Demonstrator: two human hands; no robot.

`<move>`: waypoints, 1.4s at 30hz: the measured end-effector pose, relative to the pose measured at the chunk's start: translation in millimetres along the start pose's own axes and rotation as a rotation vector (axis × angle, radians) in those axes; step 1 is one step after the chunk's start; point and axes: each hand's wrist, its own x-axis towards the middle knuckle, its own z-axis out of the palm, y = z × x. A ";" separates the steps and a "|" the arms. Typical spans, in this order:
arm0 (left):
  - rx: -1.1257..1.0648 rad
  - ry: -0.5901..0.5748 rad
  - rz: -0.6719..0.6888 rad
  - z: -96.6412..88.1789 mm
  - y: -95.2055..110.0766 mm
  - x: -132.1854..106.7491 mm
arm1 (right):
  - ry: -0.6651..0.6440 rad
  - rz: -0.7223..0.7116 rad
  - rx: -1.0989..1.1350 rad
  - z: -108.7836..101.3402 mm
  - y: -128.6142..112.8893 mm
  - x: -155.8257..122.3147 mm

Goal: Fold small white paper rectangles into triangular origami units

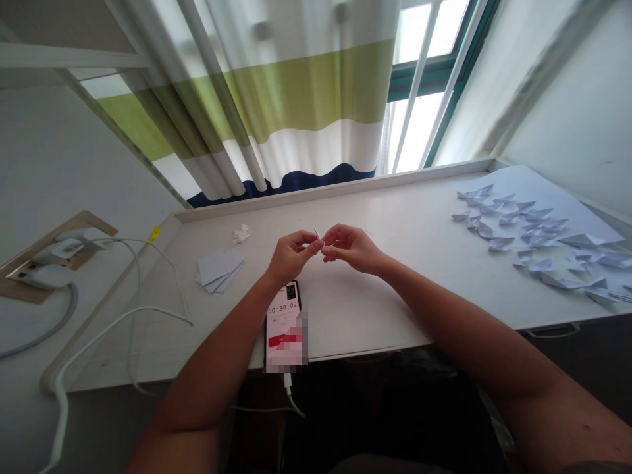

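Observation:
Both my hands meet above the middle of a white desk [405,289]. My left hand [291,255] and my right hand [351,247] pinch a small folded piece of white paper [318,238] between their fingertips; only a thin edge of it shows. A small stack of white paper slips [220,268] lies to the left of my left hand. Several folded paper pieces [523,227] are spread over a large white sheet [563,197] at the far right of the desk.
A phone [283,324] showing a timer lies at the desk's front edge under my left wrist, with a white cable plugged in. More white cables [148,309] run to a wall socket [54,257] on the left. A crumpled paper bit [241,232] lies near the striped curtain [276,112].

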 end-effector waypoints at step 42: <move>-0.079 0.030 -0.256 -6.7 -4.4 1.4 | -0.122 -0.286 -0.462 -10.9 6.1 -4.2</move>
